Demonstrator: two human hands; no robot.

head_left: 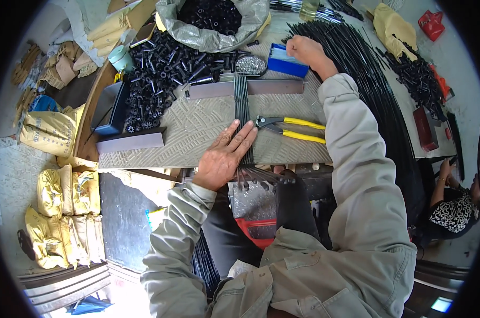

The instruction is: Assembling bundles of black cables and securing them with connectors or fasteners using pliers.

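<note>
While the left hand (222,158) lies flat on dark rods (241,100), grip released, right hand (310,52) at blue box (286,68) right of them, grip unclear

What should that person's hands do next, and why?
Probably the right hand should pick something out of the blue box, because its curled fingers are right at the box. The left hand lies over the thin rods, so it could hold them steady. I can't tell whether the right hand is pinching anything.
</note>
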